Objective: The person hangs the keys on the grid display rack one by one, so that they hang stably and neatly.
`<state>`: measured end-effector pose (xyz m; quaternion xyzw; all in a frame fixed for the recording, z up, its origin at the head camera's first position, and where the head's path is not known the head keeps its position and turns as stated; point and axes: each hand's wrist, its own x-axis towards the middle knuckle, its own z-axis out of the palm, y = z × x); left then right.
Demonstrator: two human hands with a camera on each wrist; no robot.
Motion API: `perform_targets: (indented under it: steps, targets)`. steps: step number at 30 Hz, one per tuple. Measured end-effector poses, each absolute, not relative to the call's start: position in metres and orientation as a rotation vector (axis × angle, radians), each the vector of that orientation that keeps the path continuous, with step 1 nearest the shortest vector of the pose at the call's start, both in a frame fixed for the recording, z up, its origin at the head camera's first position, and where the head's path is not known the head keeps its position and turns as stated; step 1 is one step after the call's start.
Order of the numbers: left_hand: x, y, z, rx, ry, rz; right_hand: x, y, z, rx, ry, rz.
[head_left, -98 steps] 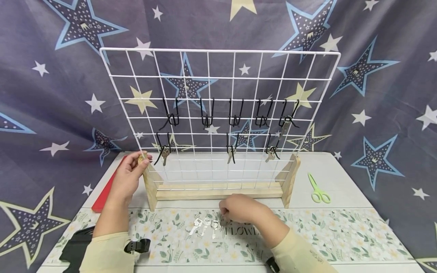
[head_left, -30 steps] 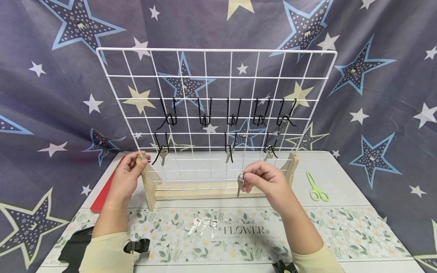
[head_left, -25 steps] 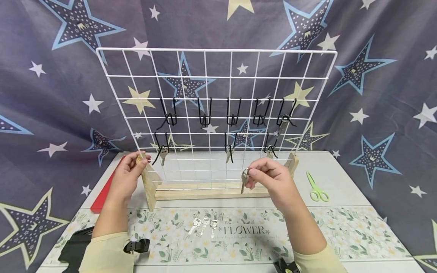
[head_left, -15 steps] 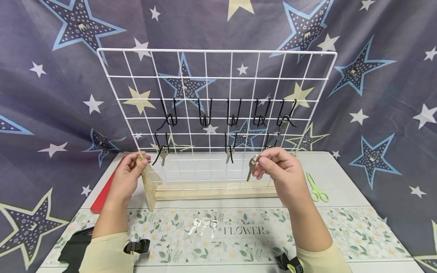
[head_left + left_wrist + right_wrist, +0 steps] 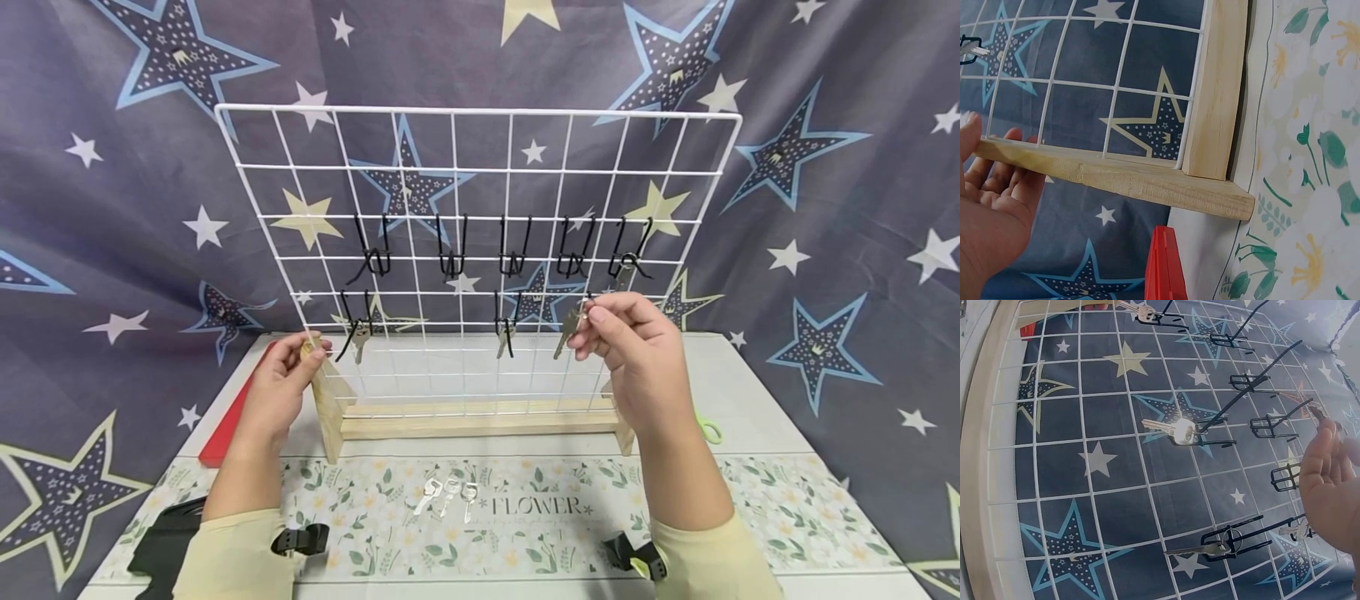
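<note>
My left hand (image 5: 281, 387) grips the wooden side support (image 5: 1116, 178) of a white wire grid rack (image 5: 480, 112). My right hand (image 5: 645, 358) pinches a key (image 5: 567, 333) by its ring, in front of the grid's lower right part; in the right wrist view this key (image 5: 1317, 412) sticks out past the fingertips. Black hooks (image 5: 513, 250) line the grid in two rows. One key (image 5: 361, 340) hangs at the lower left, another key (image 5: 505, 340) at the lower middle. The lower right hook, mostly behind my right hand in the head view, bears a key (image 5: 1204, 549) in the right wrist view.
Three keys (image 5: 450, 497) lie on the flowered mat (image 5: 390, 550) before the rack. A red object (image 5: 232, 421) lies left of the stand. Green scissors (image 5: 708, 429) are partly hidden behind my right forearm. A starry cloth (image 5: 825, 208) hangs behind.
My right hand has lifted a key from the mat and carried it up and to the right, toward the lower right hook. The left hand stays on the wooden support.
</note>
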<state>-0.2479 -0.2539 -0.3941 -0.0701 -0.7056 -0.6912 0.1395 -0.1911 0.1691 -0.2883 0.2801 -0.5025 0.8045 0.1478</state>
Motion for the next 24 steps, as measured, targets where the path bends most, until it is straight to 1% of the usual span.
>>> perform_targets:
  steps: [16,24]
  targets:
    - [-0.246,-0.254,-0.392,-0.222,-2.038,-2.0,-0.207,0.163,-0.277,0.705,-1.266,2.442]
    - [-0.246,-0.254,-0.393,-0.214,-2.037,-2.0,-0.211,0.158,-0.276,0.593,-1.249,2.433]
